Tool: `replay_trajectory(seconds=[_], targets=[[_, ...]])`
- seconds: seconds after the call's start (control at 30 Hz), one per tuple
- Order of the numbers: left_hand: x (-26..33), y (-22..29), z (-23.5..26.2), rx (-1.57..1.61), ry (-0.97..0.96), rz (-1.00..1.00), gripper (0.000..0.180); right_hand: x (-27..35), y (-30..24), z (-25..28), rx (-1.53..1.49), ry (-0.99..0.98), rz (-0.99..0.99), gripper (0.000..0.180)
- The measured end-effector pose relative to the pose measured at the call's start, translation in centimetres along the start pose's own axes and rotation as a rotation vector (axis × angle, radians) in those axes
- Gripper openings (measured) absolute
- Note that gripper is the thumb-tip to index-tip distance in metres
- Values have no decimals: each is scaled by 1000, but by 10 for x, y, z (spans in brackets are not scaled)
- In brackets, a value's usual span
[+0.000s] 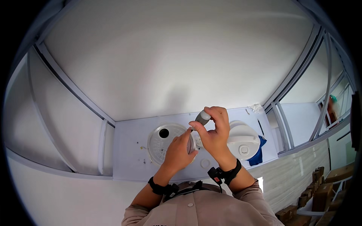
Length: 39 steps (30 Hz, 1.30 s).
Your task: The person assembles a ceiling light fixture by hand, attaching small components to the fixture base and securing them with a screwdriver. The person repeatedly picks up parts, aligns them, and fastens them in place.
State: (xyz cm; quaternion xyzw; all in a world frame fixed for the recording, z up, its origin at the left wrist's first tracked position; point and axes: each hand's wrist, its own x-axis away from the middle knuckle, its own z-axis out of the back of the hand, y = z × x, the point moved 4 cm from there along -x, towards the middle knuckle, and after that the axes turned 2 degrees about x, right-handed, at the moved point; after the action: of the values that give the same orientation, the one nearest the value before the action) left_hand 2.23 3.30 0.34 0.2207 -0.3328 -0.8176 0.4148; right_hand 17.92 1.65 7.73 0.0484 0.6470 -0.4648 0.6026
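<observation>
Gripped in the right hand point(218, 136), the grey-handled tool point(202, 118) likely needed keeping steady by the left hand point(177, 153), whose hold I couldn't tell.

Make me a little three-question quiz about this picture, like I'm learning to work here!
1. Pick one: which side's hand grips the grey-handled tool? A) left B) right
2. Fill the gap: on the table, the round white part with the dark hole sits to the ____ of the white rounded unit.
3. True or false: the blue cloth-like thing lies right beside the round white part with the dark hole.

Key:
1. B, the right hand.
2. Left.
3. False; it lies by the white rounded unit.
</observation>
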Motion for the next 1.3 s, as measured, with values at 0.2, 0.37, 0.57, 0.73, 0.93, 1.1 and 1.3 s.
replay_trajectory(seconds=[0.2,0.37,0.57,0.73,0.93,1.1,1.3], targets=[[0,3,-3,16,-5,20,95,-5,-1,1,11,-2,0,62],[-2,-9,-5,-38,80,-91,96,-7,-12,-1,56,-50,24,63],[7,5,-17,-206,80,-75,100,-10,-12,-1,33,-37,33,61],[8,9,-8,-173,53,-99,97,-5,-15,6,33,-49,38,60],[16,8,2,-129,-83,-133,81,2,-27,17,22,-64,113,64],[25,6,2,-90,-174,-234,73,9,-34,26,-3,-87,161,67],[35,3,9,-64,-227,-327,78,9,-39,33,-21,-90,174,61]])
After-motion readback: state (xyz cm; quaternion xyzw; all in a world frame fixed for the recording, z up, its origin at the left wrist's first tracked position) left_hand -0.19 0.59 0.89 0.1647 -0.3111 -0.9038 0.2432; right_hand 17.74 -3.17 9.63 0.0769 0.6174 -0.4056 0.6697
